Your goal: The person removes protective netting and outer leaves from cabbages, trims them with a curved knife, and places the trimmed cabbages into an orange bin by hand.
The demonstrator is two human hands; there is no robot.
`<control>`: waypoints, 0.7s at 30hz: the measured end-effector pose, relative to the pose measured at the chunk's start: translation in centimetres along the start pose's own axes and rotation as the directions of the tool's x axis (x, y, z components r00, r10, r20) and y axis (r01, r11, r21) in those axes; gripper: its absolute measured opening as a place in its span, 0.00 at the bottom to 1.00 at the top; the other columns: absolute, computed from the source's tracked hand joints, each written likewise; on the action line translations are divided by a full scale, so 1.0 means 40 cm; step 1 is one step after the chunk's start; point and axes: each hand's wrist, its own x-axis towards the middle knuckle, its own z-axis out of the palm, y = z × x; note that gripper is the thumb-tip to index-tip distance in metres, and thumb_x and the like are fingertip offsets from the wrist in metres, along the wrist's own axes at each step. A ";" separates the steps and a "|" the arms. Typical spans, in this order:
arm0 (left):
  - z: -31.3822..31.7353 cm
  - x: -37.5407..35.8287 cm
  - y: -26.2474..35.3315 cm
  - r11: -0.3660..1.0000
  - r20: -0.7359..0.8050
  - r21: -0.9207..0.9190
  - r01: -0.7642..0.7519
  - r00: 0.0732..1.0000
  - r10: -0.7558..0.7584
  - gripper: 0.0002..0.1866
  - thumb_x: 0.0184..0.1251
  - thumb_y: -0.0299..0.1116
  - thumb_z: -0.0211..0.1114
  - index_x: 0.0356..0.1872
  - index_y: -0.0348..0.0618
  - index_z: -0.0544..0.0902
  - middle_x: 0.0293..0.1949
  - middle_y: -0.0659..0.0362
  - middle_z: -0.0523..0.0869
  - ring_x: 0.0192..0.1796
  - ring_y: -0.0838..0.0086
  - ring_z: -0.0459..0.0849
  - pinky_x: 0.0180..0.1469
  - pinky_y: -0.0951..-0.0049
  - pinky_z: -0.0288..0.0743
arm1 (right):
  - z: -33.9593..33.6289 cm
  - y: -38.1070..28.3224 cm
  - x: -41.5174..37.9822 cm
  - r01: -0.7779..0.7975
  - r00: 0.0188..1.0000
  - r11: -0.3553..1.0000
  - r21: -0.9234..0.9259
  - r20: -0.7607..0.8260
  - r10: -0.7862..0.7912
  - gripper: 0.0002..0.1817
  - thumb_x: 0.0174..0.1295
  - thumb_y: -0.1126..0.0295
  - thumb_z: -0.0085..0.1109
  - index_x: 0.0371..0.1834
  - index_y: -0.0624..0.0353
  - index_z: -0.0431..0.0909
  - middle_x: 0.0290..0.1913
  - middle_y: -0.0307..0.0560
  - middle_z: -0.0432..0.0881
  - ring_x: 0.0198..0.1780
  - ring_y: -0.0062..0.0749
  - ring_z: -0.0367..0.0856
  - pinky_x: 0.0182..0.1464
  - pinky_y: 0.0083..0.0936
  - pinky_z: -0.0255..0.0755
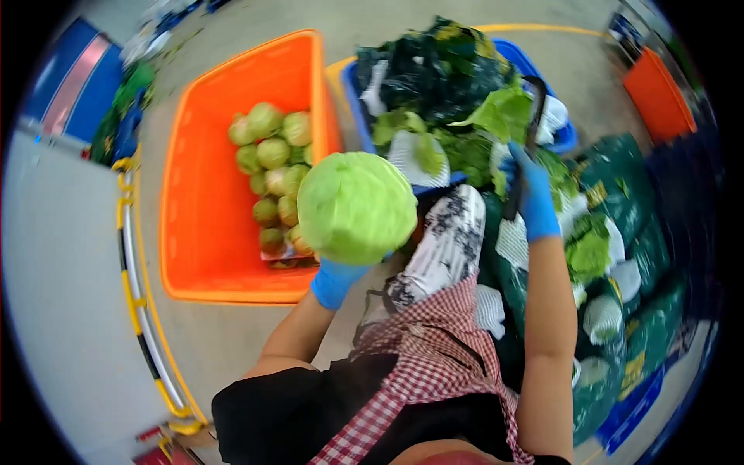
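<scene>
My left hand (335, 280), in a blue glove, holds up a pale green cabbage (356, 205) from below, over the right edge of an orange crate (198, 225). Several trimmed cabbages (273, 155) lie inside that crate. My right hand (533, 194), also blue-gloved, grips a dark knife (531, 124) whose blade points away from me, above a blue bin (542, 77) heaped with dark green leaves (442, 70) and white foam nets.
Green sacks (620, 256) with cabbages and foam nets pile up at the right. A second orange crate (657, 97) stands far right. A yellow-and-black rail (132, 287) runs along the left. My checked apron and patterned trousers fill the lower middle.
</scene>
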 end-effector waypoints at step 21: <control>0.151 0.303 0.001 0.441 0.428 -0.764 0.471 0.881 -0.200 0.27 0.73 0.45 0.41 0.67 0.42 0.62 0.69 0.53 0.62 0.67 0.58 0.65 0.65 0.57 0.63 | -0.601 0.377 -0.551 -0.249 0.876 0.943 -0.221 -0.466 0.122 0.14 0.58 0.62 0.60 0.36 0.63 0.74 0.24 0.39 0.75 0.22 0.21 0.72 0.25 0.20 0.68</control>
